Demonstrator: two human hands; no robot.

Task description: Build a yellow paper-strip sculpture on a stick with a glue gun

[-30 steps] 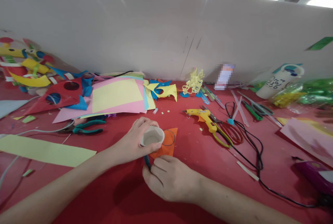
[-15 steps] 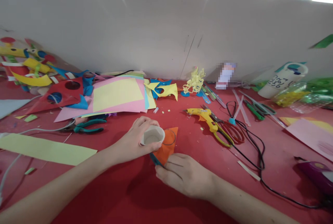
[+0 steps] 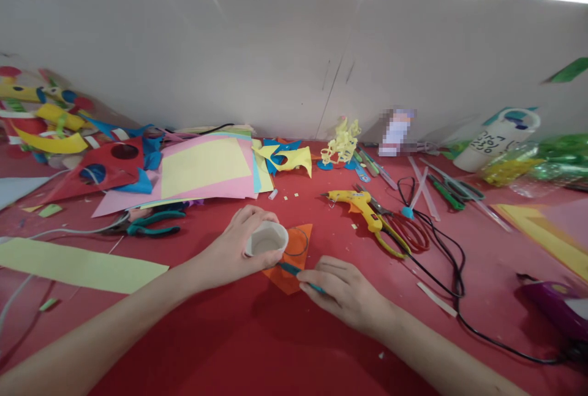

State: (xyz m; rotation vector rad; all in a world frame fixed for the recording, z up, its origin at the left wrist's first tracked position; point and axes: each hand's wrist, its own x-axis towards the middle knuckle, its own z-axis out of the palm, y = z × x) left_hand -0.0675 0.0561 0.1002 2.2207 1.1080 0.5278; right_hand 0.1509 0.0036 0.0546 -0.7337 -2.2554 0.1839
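Note:
My left hand is closed round a small white cup, which stands with its open end up on an orange sheet. A round outline is drawn on the sheet, just right of the cup. Between the fingers of my right hand is a teal pen, its front end close to the cup's lower edge. The cup and left fingers cover part of the sheet.
Beyond the hands lie a stack of coloured sheets and a yellow glue gun beside red-handled scissors. Teal-handled pliers lie left. A black cord runs along the right, near a purple tool.
My right hand has shifted right and slightly away from the cup, and the pen now shows in its fingers, angled differently. My left hand stays on the cup.

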